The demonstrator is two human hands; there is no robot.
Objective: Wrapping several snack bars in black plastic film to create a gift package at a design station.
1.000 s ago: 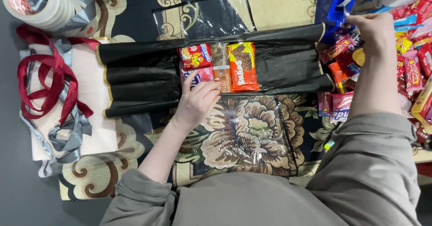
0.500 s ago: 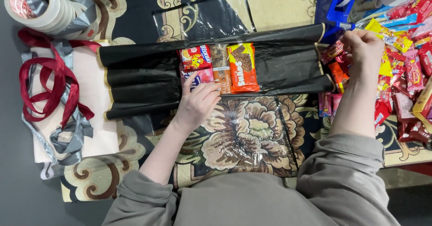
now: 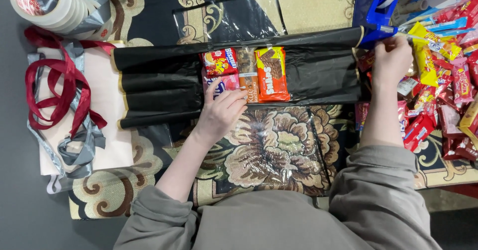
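Note:
My left hand (image 3: 222, 111) rests with fingers spread on a small group of snack packs (image 3: 246, 73) lying on a strip of black wrapping paper (image 3: 318, 68). An orange pack sits at the right of the group, a red one at the upper left. My right hand (image 3: 393, 58) is at the pile of snack packets (image 3: 445, 86) on the right, fingers pinched on a yellow packet (image 3: 420, 41) close to a blue tape dispenser (image 3: 381, 11).
A clear plastic sheet (image 3: 279, 145) lies over the patterned cloth in front of me. Red and grey ribbons (image 3: 59, 96) lie on pale paper at the left. Rolls of tape (image 3: 42, 3) sit at the top left corner.
My right hand has pulled back from the top of the snack pile and come lower, now pinching a yellow packet. My left hand stays on the snack packs.

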